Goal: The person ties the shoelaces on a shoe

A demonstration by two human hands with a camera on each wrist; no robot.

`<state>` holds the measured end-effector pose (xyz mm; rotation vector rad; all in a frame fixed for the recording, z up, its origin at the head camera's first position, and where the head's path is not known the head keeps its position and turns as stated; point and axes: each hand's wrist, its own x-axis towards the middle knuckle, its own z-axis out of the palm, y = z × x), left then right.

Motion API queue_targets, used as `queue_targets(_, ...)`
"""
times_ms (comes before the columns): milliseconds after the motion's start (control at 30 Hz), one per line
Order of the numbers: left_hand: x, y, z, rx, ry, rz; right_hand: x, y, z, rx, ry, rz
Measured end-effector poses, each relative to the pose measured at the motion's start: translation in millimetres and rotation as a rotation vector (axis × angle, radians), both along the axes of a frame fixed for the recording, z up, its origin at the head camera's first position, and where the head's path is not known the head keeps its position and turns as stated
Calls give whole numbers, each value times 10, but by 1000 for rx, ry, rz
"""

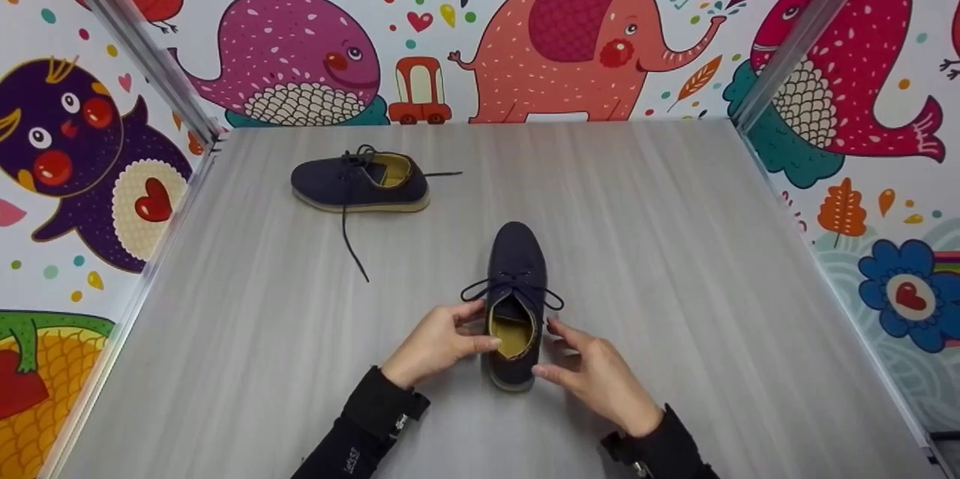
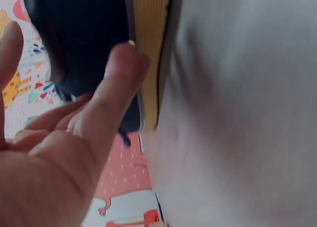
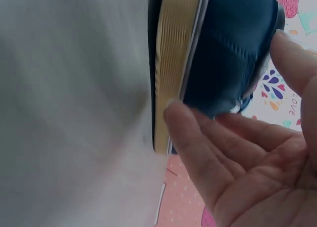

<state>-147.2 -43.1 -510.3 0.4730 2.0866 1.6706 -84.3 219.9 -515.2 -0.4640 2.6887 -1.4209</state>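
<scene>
The space is enclosed by walls (image 1: 570,44) printed with cartoon animals, edged at the corners by metal posts (image 1: 810,33). Between them a flat tabletop (image 1: 675,239) is spread, pale grey and faintly streaked, apparently smooth enough for a sole to be slid across it. On it, near the front, a dark blue shoe (image 1: 517,303) is set upright, toe pointed away; farther back and to the left, its mate (image 1: 322,183) is turned toe-left, its laces untied and trailing. The near shoe is flanked by both hands: by the left hand (image 1: 439,340), thumb laid at the collar and fingers along the side, and by the right hand (image 1: 600,374), thumb by the heel. Both are held with fingers parted and nearly straight; how firmly they are pressed cannot be told. The shoe is judged light and not fragile, its upper soft enough to be dented, its ribbed sole (image 2: 151,28) stiffer, so it is best held low along both sides or at the heel. The tied bow (image 1: 513,284) should be left unpulled.
</scene>
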Motion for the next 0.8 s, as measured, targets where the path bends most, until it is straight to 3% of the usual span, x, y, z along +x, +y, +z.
queue_targets(300, 85, 130, -111, 108, -1, -6, 91, -171, -101, 74, -2, -22)
queue_targets(500, 99, 252, -140, 167, -27, 9, 83, -233, -134, 107, 73, -84)
queue_targets(633, 33, 391, -118, 182, -13, 1, -9, -187, -111, 126, 81, -124)
queue_targets(800, -170, 598, -88, 149, 11, 5, -223, -49, -53, 112, 62, -130)
